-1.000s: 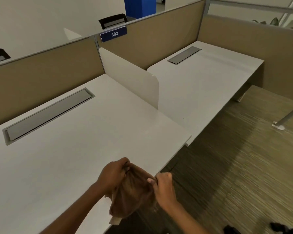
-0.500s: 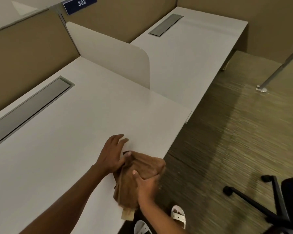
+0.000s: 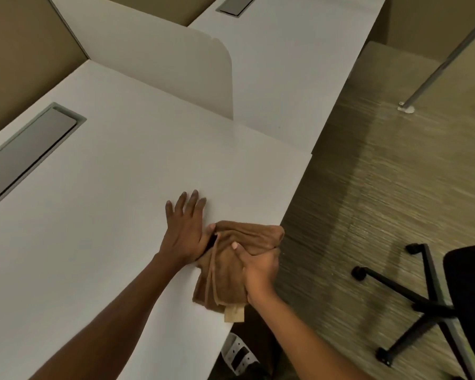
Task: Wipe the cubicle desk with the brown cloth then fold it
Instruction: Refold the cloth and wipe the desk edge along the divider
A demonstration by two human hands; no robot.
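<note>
Brown cloth (image 3: 231, 259) lies bunched at the near right edge of the white surface (image 3: 107, 187), a pale tag hanging over the edge. Right hand (image 3: 258, 270) lies on top of the cloth, its grip closed around the bunched fabric. Left hand (image 3: 185, 231) lies flat on the surface just left of the cloth, fingers spread, thumb touching the fabric, holding nothing.

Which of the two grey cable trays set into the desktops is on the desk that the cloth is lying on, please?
The larger-looking grey tray at the left edge, on the near desk where the brown cloth lies; the other tray sits beyond the white divider.
</note>
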